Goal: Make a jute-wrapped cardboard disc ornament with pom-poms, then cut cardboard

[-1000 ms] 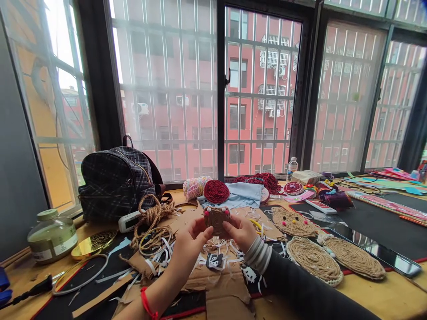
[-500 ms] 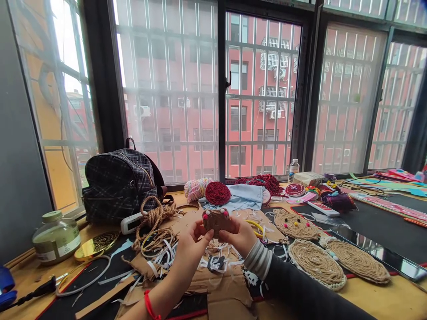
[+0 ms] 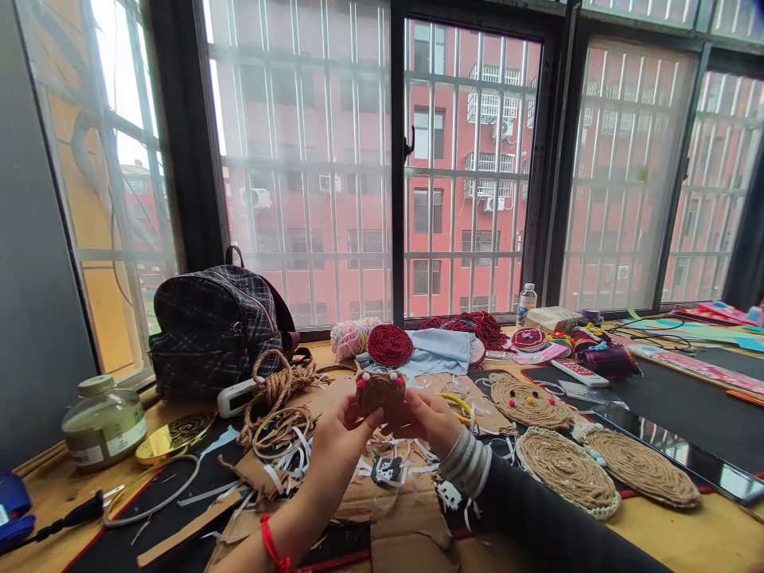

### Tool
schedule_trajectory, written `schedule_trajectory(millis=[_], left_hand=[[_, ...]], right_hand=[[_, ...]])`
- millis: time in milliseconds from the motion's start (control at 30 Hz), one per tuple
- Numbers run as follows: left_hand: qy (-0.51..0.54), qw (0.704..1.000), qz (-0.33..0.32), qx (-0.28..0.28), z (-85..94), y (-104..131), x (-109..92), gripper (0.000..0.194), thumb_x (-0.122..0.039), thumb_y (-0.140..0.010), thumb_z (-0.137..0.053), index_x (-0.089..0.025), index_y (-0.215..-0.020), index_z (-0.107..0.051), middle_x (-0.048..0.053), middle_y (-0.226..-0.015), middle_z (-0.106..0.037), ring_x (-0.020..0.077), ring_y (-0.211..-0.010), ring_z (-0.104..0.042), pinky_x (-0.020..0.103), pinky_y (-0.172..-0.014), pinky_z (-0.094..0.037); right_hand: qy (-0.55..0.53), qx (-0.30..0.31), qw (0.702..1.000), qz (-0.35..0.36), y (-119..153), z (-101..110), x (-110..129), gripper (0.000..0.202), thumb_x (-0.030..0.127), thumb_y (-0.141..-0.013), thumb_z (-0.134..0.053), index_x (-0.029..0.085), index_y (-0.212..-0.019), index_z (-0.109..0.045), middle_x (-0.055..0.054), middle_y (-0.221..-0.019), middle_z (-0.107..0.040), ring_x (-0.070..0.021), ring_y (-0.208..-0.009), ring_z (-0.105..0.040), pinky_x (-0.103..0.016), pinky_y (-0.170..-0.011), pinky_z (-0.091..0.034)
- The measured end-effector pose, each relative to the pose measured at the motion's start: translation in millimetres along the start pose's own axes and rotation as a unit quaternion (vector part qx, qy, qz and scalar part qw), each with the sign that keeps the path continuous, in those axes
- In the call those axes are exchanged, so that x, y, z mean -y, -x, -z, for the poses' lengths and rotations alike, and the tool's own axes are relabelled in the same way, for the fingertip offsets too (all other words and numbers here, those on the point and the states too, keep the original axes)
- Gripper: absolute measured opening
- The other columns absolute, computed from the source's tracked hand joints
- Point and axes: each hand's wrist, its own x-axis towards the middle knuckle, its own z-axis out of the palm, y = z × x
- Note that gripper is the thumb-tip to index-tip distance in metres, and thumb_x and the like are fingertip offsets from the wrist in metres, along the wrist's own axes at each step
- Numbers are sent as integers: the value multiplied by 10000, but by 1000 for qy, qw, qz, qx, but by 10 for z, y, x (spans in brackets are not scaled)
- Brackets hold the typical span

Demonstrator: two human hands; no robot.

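A small brown disc of coiled twine, with pink and white pom-poms at its upper edge, is held up over the middle of the table. My left hand grips its left side, thumb across the front. On the right side, the fingers of my right hand pinch its edge. Cardboard pieces and white strip scraps lie underneath. To the right rest larger coiled twine discs: one with small coloured pom-poms, one with a pale braided edge and another beside it.
A plaid backpack stands at the back left, near a rope bundle. A glass jar, a gold tin and a glue gun sit at left. Dark red yarn, a bottle and a tablet lie farther off.
The twine disc has shifted slightly left and turned a little in my hands. My right fingers have moved along its edge and look straighter.
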Motion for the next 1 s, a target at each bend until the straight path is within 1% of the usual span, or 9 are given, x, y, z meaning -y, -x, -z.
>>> schedule_trajectory(millis=[167,333,467,633,733,800,867,933,1000], left_hand=[[-6,1000,15,0,-2,3,22,305,-285,-645,-697,-138,-903,-628,90,-918,-709,245,-875,-646,338,-784,-495],[9,999,38,-5,-23,17,44,318,-267,-603,-717,-147,-883,-628,74,-864,-719,241,-815,-660,327,-738,-507],[1,999,35,-25,-21,12,56,318,-271,-595,-736,-149,-876,-648,83,-878,-717,248,-832,-656,319,-740,-502],[47,998,51,-1,-51,38,32,338,-266,-570,-756,-153,-867,-640,77,-839,-721,250,-818,-661,323,-731,-504],[76,994,73,1,-85,50,10,375,-264,-538,-779,-149,-869,-646,88,-876,-720,261,-856,-655,346,-775,-497],[102,991,85,-9,-99,48,2,409,-269,-499,-804,-146,-859,-655,90,-894,-718,267,-881,-647,352,-802,-489],[130,987,92,-10,-102,40,2,419,-297,-510,-808,-144,-872,-664,91,-925,-714,259,-893,-642,348,-817,-481],[166,980,106,-13,-100,34,9,407,-346,-547,-793,-145,-880,-674,87,-925,-714,239,-867,-646,335,-806,-479],[204,970,129,-31,-99,32,13,390,-382,-545,-792,-145,-837,-686,74,-872,-721,210,-803,-651,310,-771,-483]], right_hand=[[-2,-6,1000,-10,-30,40,-26,609,644,-547,-680,118,-850,-639,-55,-638,-675,-177,-562,-657,-294,-566,-501],[41,-21,999,28,-27,45,-43,583,649,-554,-667,117,-792,-655,-37,-587,-658,-177,-535,-641,-349,-591,-520],[32,-19,999,13,-13,26,-28,598,671,-548,-653,121,-784,-660,-48,-614,-671,-172,-553,-648,-337,-596,-521],[39,-41,998,38,-17,50,-55,579,653,-558,-663,115,-771,-682,-48,-602,-663,-185,-540,-640,-356,-586,-528],[47,-45,996,61,-20,74,-102,553,641,-585,-652,132,-796,-700,-40,-609,-655,-192,-535,-627,-377,-575,-537],[70,-51,993,81,-12,69,-128,524,631,-632,-620,141,-799,-705,-38,-612,-644,-195,-538,-618,-388,-577,-540],[97,-56,988,105,7,38,-145,489,608,-683,-587,144,-782,-707,-45,-635,-640,-201,-574,-617,-392,-602,-541],[119,-53,984,122,33,-9,-154,461,584,-713,-571,147,-766,-708,-54,-663,-642,-212,-625,-616,-386,-622,-539],[131,-47,982,129,60,-59,-160,445,570,-724,-568,151,-769,-709,-57,-684,-644,-222,-669,-613,-378,-638,-535]])
